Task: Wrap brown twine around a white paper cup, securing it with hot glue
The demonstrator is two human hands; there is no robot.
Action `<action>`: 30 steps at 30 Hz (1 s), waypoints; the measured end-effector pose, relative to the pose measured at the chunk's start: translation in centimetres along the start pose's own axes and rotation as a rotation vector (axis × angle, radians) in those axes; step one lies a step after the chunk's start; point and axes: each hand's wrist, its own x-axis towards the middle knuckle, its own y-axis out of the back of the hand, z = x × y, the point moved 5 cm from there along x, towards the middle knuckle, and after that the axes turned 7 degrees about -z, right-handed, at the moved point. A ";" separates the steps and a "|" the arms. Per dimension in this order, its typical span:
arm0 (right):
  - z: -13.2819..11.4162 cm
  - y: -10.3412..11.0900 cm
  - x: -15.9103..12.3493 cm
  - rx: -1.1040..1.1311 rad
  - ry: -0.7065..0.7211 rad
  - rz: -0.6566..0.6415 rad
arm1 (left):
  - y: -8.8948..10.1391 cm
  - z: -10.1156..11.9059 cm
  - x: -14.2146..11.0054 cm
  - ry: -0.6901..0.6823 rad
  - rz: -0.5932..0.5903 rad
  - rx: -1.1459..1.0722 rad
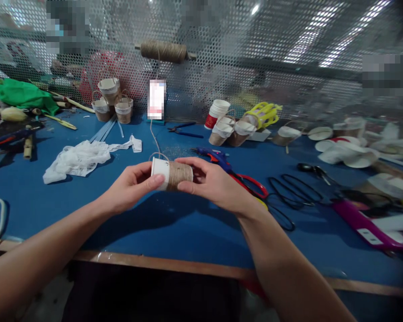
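Note:
Between my two hands a white paper cup [161, 168] lies on its side above the blue table. Brown twine [180, 175] is wound around much of it. My left hand [134, 183] grips the white rim end, thumb in front. My right hand [211, 181] holds the other end, with its thumb on the twine. A strand runs from the cup up toward a big twine roll [164, 51] on a rod at the mesh panel. Just beyond my right hand lies a blue hot glue gun [215, 156], and red-handled scissors [253, 184] are partly behind my right wrist.
Crumpled white lace [82, 158] lies to the left, with glue sticks [104, 129] behind it. Small twine-covered baskets [124, 112], stacked paper cups [216, 114] and pliers [186, 130] stand or lie at the back. A black cable [295, 192] and purple power strip [369, 223] occupy the right.

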 end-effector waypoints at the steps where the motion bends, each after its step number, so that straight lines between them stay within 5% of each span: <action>1: -0.1 0.0 0.0 -0.045 0.025 0.021 | 0.0 -0.2 0.0 0.030 -0.001 -0.061; 9: -1.1 -0.7 -0.1 -0.287 0.167 0.070 | 0.1 -0.8 0.1 0.180 0.107 -0.346; 24: -1.4 -1.6 -0.2 -0.463 0.272 0.102 | 0.5 -1.1 0.2 0.107 0.112 -0.140; 27: -0.9 -0.6 0.0 -0.381 0.260 0.144 | 0.5 -0.9 0.3 0.096 0.087 -0.013; 30: -0.2 2.6 0.1 -0.267 0.206 0.349 | 0.2 -0.6 0.1 0.121 0.062 0.162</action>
